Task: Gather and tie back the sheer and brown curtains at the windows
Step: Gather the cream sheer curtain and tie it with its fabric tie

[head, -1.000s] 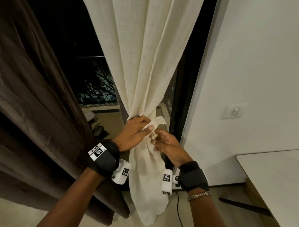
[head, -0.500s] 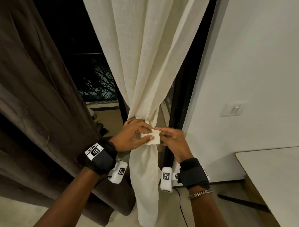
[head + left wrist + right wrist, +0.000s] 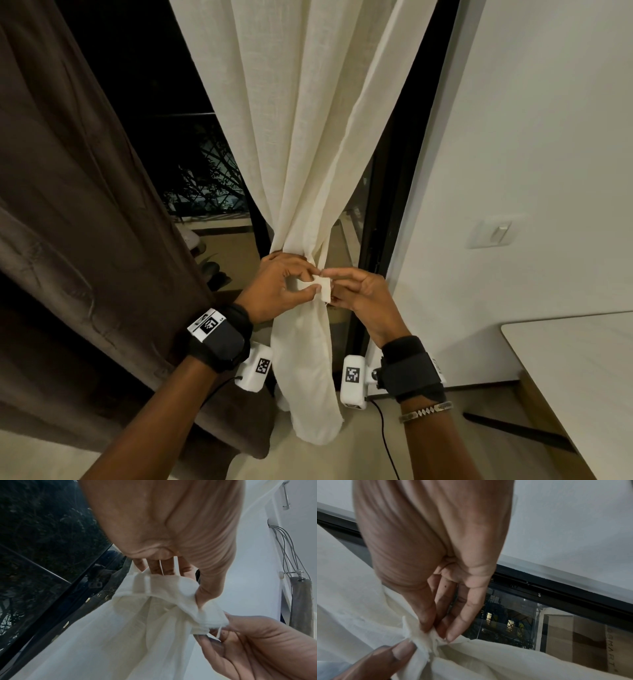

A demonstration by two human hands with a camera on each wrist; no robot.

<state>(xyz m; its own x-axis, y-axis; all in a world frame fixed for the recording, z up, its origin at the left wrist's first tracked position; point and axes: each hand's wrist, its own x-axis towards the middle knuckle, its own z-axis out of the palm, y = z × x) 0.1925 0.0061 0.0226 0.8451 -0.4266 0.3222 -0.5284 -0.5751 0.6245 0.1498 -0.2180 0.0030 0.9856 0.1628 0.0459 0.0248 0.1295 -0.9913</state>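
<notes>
The cream sheer curtain hangs in the middle, gathered into a narrow waist at hand height. A cream tie-back band wraps that waist. My left hand curls around the bunched fabric and pinches the band's end between thumb and forefinger. My right hand pinches the same band end from the right side. In the left wrist view the band loops round the gathered curtain. The right wrist view shows the band end squeezed between fingertips of both hands. The brown curtain hangs loose at the left.
Dark window glass and a black frame stand behind the curtains. A white wall with a light switch is at the right. A pale table corner juts in at the lower right. A cable trails on the floor.
The loose band end that stuck up a second ago is now folded flat against the curtain waist. Both hands have closed in and pinch it together; the view has tilted down slightly.
</notes>
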